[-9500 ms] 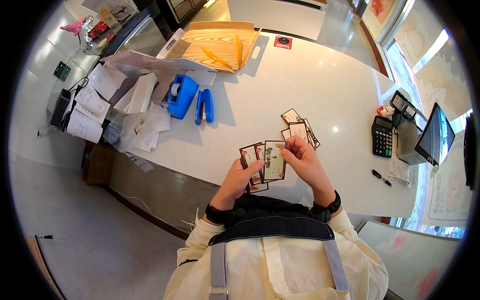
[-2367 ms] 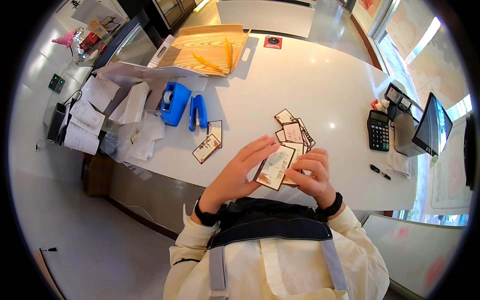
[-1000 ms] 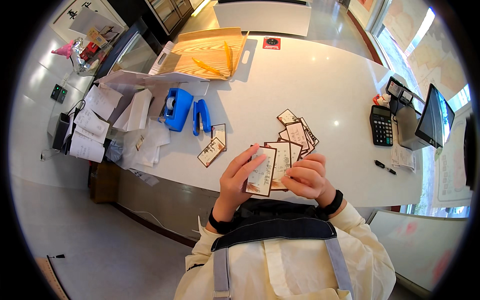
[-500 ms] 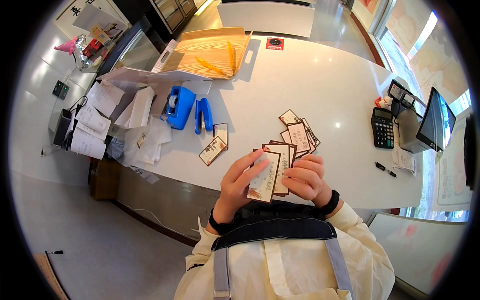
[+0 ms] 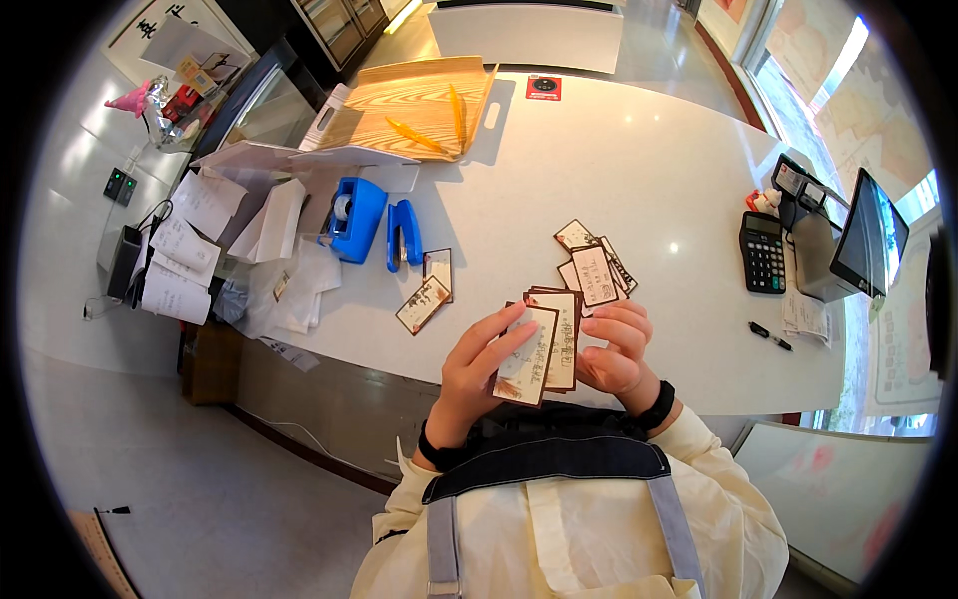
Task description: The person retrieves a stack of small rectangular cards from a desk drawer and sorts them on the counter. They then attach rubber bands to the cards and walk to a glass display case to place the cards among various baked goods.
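Observation:
My left hand point(image 5: 477, 364) grips a small fan of cream cards point(image 5: 527, 357) with dark brown borders and handwriting, its fingers lying across the front card. Another card point(image 5: 564, 344) shows behind, offset to the right. Beside the fan's right edge is my right hand point(image 5: 617, 349), fingers bent and parted from the thumb, with nothing seen in it. Just beyond the hands lies a loose pile of similar cards point(image 5: 596, 275) on the counter. Two more cards point(image 5: 423, 304) overlap to the left of my left hand.
On the white counter point(image 5: 649, 150), a blue tape dispenser point(image 5: 357, 222) and blue stapler point(image 5: 404, 235) stand at left. Behind them is a wooden tray point(image 5: 389, 95) with yellow tongs point(image 5: 457, 115). A calculator point(image 5: 762, 255), pen point(image 5: 769, 336) and screen point(image 5: 870, 235) are at right.
My right hand's fingers have drawn off the front of the fan and opened out beside its right edge. My left hand keeps its hold; the cards on the counter look unmoved.

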{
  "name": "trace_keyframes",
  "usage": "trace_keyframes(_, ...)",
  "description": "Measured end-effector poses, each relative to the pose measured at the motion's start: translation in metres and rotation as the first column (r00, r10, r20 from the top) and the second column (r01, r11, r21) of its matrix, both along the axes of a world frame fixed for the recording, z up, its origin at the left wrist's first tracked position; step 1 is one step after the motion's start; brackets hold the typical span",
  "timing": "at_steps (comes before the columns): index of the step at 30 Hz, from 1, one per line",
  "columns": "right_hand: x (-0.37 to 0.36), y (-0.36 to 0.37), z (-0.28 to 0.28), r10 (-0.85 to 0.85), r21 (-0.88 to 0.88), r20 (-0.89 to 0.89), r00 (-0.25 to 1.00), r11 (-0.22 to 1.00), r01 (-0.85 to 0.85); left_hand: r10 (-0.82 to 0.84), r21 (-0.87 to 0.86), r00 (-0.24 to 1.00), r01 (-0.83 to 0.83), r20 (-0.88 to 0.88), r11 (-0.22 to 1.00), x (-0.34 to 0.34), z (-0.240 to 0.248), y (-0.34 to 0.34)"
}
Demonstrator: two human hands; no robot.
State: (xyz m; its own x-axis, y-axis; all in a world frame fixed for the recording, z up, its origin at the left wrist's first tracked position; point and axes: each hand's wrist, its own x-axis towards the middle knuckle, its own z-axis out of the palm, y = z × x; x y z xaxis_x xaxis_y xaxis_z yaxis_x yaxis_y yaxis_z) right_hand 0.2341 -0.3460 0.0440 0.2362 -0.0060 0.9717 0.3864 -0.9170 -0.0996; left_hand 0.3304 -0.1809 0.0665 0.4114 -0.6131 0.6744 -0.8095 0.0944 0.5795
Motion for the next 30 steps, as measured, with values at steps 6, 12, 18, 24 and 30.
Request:
trace_keyframes(6,-0.002,-0.001,-0.001,-0.008,0.021,-0.011,1.000,1.000,0.008,0.007,-0.010,1.000,-0.007,0.002,1.000,0.000,0.000,0.000)
trace_keyframes(12,-0.003,-0.003,0.001,-0.035,0.014,-0.019,0.999,0.999,0.035,0.014,-0.012,1.000,-0.014,-0.002,1.000,0.000,-0.002,0.001)
trace_keyframes(18,-0.008,-0.006,0.005,-0.057,-0.029,-0.062,0.996,0.998,0.055,0.028,-0.022,1.000,-0.028,-0.001,0.999,-0.001,0.000,0.002)
trace_keyframes(24,-0.010,-0.006,0.005,-0.052,-0.033,-0.072,0.996,0.998,0.049,0.041,-0.037,0.999,-0.041,-0.005,0.998,-0.001,0.000,0.003)
trace_keyframes(30,-0.010,-0.006,0.004,-0.044,-0.030,-0.074,0.996,0.999,0.041,0.049,-0.063,0.999,-0.050,-0.007,0.997,-0.001,0.000,0.005)
